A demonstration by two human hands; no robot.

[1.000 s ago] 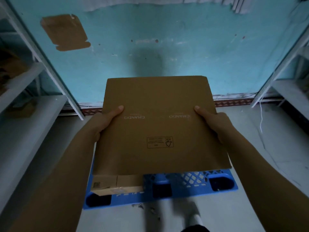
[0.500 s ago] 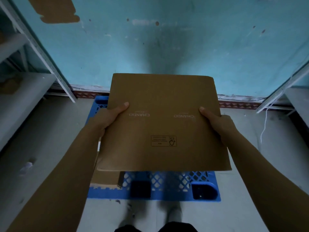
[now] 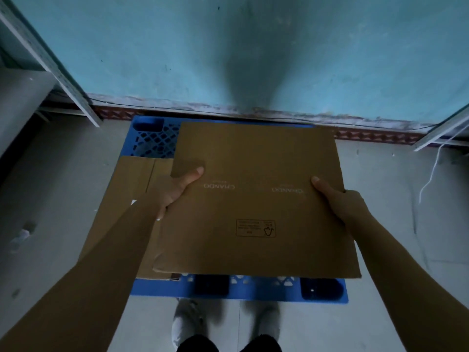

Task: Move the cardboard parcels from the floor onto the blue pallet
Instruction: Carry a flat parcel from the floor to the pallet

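Note:
I hold a flat brown cardboard parcel (image 3: 256, 199) printed with "CHANDO" between both hands, level over the blue pallet (image 3: 154, 141). My left hand (image 3: 175, 191) grips its left edge with the thumb on top. My right hand (image 3: 337, 199) grips the right edge the same way. The parcel hides most of the pallet's right and middle. A second flat cardboard parcel (image 3: 129, 189) lies on the pallet's left side, partly under my left arm. The pallet's front edge (image 3: 253, 288) shows below the held parcel.
The pallet sits on a grey floor against a turquoise wall (image 3: 228, 47). Metal shelving stands at the left (image 3: 22, 97) and a shelf post at the right (image 3: 441, 130). A white cord (image 3: 431, 174) hangs at the right. My shoes (image 3: 187, 323) stand just before the pallet.
The view tipped downward and I came closer to the pallet. The held parcel moved lower and forward over the pallet, and the parcel lying on the left became more visible.

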